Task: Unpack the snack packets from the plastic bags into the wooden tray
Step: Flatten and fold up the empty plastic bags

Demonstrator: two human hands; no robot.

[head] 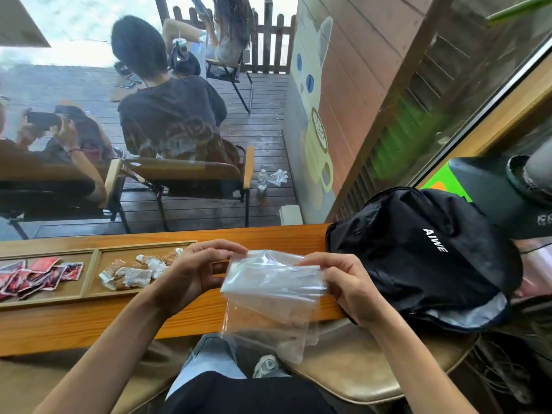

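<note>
1. Along the window, a long wooden counter (268,234) carries everything, with a black backpack (418,258) lying at its right end.
2. Left on the counter sits the wooden tray (92,274): red snack packets (38,276) fill one compartment, tan-and-white snack packets (134,271) the next one to their right.
3. Above the counter's near edge, clear plastic bags (271,291), folded together, hang between both hands.
4. Left hand (194,270) pinches the bags' top left edge; right hand (343,282) grips their right side.
</note>
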